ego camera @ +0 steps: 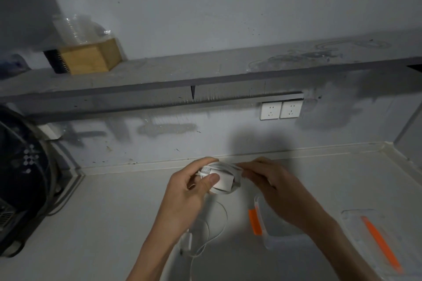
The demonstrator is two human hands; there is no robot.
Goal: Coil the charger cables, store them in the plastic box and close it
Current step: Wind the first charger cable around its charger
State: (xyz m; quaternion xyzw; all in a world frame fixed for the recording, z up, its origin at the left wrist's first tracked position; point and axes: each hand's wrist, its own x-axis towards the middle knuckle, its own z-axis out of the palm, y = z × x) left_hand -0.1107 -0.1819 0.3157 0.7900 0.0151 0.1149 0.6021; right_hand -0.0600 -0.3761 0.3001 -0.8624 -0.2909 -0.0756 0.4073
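Note:
My left hand [194, 187] grips a white charger block with cable wound round it [225, 180], thumb pressed on its front. My right hand [271, 180] pinches the cable at the bundle's right side. Below the left wrist a second white charger [186, 243] lies on the counter with its thin cable [219, 223] loosely looped. A clear plastic box with an orange latch [255, 221] stands open under my right forearm. Its clear lid with an orange latch [383, 244] lies to the right.
The white counter [114, 212] meets the wall just beyond my hands. Two white wall sockets [281, 110] sit above, under a grey shelf [205, 70] holding a wooden box [91, 57]. A dark fan [25, 178] stands at the left edge.

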